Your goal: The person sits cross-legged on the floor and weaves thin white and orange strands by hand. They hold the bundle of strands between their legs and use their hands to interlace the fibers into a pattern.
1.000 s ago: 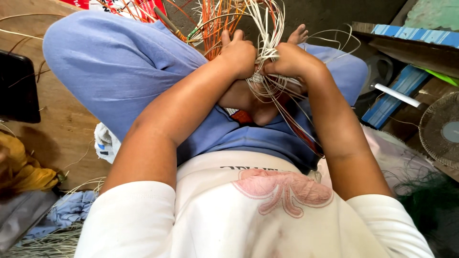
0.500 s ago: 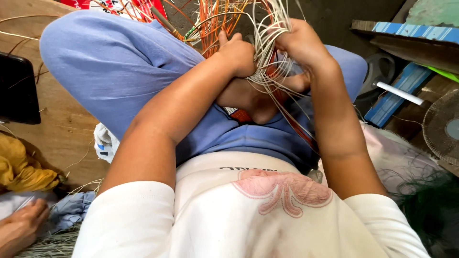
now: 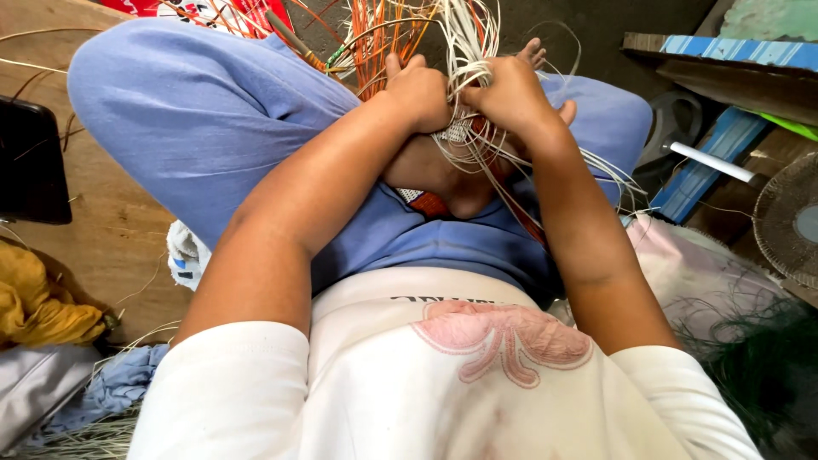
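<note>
At far left a black slab lies on the wooden floor, with yellow cloth below it. The left hand is clenched around a bundle of thin strands, its fingers curled tight. The strands are pale cream mixed with orange, stiff and wiry, fanning upward and looping loosely down over the lap. Just beside it, the right hand grasps the same bundle, fingers closed. At far right stands a fan.
</note>
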